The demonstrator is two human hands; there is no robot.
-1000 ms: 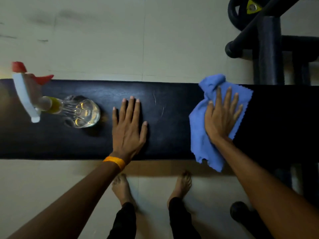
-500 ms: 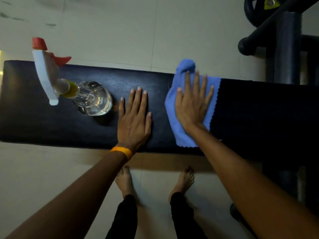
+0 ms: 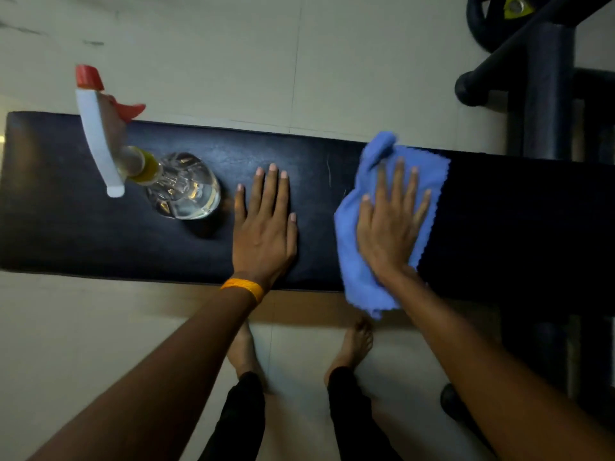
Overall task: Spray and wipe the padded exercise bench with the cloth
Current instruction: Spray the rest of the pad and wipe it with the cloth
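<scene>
Bench (image 3: 83,234): black padded surface spanning the view from 9 o'clock to 3 o'clock, over a pale tiled floor (image 3: 216,54).

Spray bottle (image 3: 181,188): stands on the bench at roughly 10 o'clock from centre of view. Clear body with clear liquid inside, yellow collar, white trigger head with red nozzle and red trigger. Head leans toward the far-left edge of the bench. No hand touches it.

Left hand (image 3: 264,224): just right of the bottle, near but apart from it. Palm flat on the padding, fingers straight and close together, pointing to 12 o'clock. Grip fully open, holding nothing. Orange wristband (image 3: 243,288) at the wrist, over the near edge of the bench.

Blue cloth (image 3: 349,234): on the bench at about 2 o'clock from the left hand. One corner bunches up toward the far edge; the lower portion hangs over the near edge. Scalloped hem visible on its right side.

Right hand (image 3: 391,224): pressed flat on top of the cloth, fingers spread and pointing to 12 o'clock. Grip open, palm bearing down on the cloth rather than closing around it.

Below the bench at 6 o'clock: two bare feet (image 3: 352,347) on the floor, dark trouser legs.

Upper right, 1 to 2 o'clock: dark tubular gym frame (image 3: 549,88) with a black weight plate (image 3: 482,24) behind it.
</scene>
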